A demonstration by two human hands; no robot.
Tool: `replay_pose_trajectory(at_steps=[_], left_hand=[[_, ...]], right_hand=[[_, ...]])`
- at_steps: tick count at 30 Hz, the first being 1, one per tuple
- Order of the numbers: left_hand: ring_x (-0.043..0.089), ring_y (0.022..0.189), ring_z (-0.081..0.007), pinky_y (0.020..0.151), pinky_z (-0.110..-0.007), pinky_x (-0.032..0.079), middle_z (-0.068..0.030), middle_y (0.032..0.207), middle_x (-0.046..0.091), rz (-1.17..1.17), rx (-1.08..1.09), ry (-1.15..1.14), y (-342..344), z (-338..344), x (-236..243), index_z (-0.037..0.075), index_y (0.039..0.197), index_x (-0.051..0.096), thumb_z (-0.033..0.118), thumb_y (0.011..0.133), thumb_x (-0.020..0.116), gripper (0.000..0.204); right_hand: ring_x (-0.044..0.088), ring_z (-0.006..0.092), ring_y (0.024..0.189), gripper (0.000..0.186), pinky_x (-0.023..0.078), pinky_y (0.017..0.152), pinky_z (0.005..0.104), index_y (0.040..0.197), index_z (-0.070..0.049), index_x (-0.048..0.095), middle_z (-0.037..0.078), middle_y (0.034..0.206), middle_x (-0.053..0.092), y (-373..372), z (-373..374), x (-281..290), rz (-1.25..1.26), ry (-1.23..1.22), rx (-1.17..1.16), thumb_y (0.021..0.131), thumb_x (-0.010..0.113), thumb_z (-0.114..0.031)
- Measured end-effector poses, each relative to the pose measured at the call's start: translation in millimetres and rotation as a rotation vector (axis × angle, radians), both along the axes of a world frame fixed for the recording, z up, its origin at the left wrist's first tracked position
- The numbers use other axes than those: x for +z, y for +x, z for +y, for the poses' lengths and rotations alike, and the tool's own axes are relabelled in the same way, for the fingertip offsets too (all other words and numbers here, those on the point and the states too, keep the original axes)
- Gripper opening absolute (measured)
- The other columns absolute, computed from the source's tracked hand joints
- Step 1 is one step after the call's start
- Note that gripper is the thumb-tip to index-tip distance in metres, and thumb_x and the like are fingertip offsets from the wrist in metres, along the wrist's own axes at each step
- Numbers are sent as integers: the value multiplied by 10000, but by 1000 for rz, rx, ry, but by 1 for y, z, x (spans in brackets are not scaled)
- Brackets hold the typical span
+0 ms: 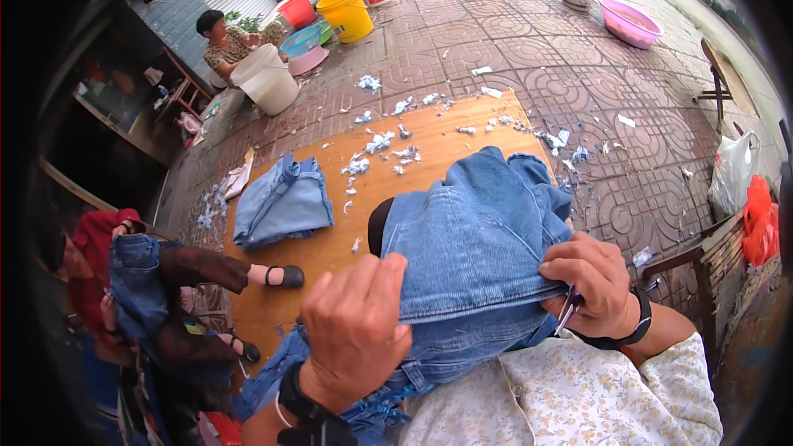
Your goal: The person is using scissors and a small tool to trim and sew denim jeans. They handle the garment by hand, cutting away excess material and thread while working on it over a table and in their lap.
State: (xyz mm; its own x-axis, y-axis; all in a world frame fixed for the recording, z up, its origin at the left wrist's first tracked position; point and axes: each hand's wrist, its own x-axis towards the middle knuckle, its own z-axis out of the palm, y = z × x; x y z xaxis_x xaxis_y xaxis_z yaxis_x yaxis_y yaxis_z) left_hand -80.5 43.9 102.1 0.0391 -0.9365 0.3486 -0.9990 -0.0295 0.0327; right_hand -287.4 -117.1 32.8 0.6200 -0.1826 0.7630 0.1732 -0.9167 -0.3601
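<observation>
A pair of blue denim jeans (pixel 475 227) lies across my lap and over the edge of the wooden table. My left hand (pixel 355 322) is closed on the jeans, near one end of a long seam. At the seam's other end, my right hand (pixel 591 281) pinches the denim between thumb and fingers. The seam stretches straight between both hands. A small metal tool (pixel 567 311), perhaps thread snips, is tucked in my right hand; its far part is hidden by the fingers. Something black and rounded (pixel 378 225) shows beside the jeans' left edge.
Folded jeans (pixel 285 198) and scattered thread scraps (pixel 380 142) lie on the wooden table (pixel 330 268). At left, a person in red (pixel 91 260) handles denim. Another person (pixel 235 49) sits by buckets (pixel 347 15). A pink basin (pixel 629 23) and plastic bags (pixel 733 167) are at right.
</observation>
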Motion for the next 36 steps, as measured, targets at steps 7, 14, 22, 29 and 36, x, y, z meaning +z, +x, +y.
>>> replay_pose_trajectory(at_steps=[7, 14, 22, 29, 36], left_hand=[[558, 750, -298, 663, -369, 415, -104, 843, 538, 279, 200, -37, -14, 14, -56, 33, 948, 612, 68, 565, 686, 392], [547, 878, -321, 791, -438, 401, -137, 972, 566, 317, 118, -232, -47, 15, -32, 34, 847, 612, 83, 664, 708, 212], [570, 962, -336, 832, -409, 456, -188, 1015, 596, 428, -131, -121, -66, 3, -62, -41, 934, 611, -7, 721, 631, 217], [544, 996, -381, 875, -464, 420, -256, 1050, 561, 262, 55, 16, -28, -20, -100, -62, 1110, 555, 99, 805, 567, 346], [547, 1016, -409, 942, -459, 403, -288, 1167, 514, 326, 32, 114, -40, -12, -75, -91, 917, 592, 115, 799, 583, 238]], right_hand=[[524, 191, 665, 454, 410, 485, 297, 930, -38, 571, 44, 808, 553, 2, 17, -29, 355, -19, 6, 501, 713, -79], [541, 202, 709, 466, 453, 516, 282, 969, -44, 557, 57, 857, 561, 32, 24, 13, 249, -136, -8, 532, 712, -98], [579, 270, 641, 295, 461, 543, 345, 903, -28, 522, 105, 766, 568, 50, 15, -8, 105, 263, 89, 636, 636, 24], [552, 284, 645, 237, 442, 596, 310, 928, 11, 504, 118, 704, 523, 64, 0, -13, 360, 785, 152, 759, 665, -32], [601, 350, 757, 209, 456, 632, 380, 901, 9, 573, 184, 800, 616, 65, -26, -2, 589, 302, 13, 700, 629, -10]])
